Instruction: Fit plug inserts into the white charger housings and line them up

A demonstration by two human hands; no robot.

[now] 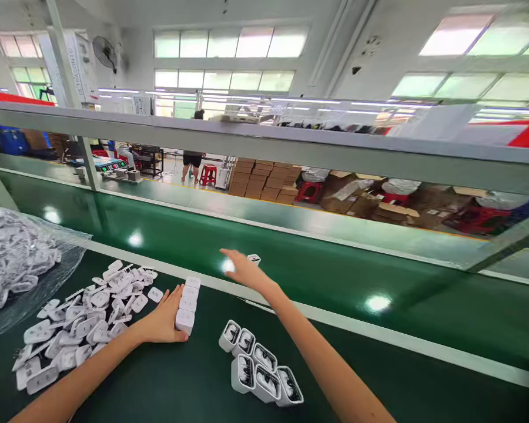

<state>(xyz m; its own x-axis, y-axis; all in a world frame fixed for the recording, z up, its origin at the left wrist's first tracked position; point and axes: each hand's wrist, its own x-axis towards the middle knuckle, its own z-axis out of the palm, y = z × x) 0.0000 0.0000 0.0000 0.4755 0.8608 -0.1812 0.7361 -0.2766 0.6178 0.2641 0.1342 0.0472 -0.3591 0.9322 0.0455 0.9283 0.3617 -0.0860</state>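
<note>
My left hand point(163, 320) lies on the dark green bench with its fingers closed around a short row of small white boxes point(187, 304). My right hand point(243, 269) reaches forward over the conveyor belt point(335, 276), fingers stretched out, next to one small white box point(254, 258) on the belt. I cannot tell whether the fingers touch that box. A cluster of several open white boxes point(258, 370) with dark contents stands between my forearms.
A loose pile of flat white pieces point(83, 320) spreads at the left. A clear plastic bag point(13, 258) of white parts sits at the far left. A grey rail point(264, 144) crosses above the belt. Behind it stand stacked cartons point(260, 182), red stools and a person.
</note>
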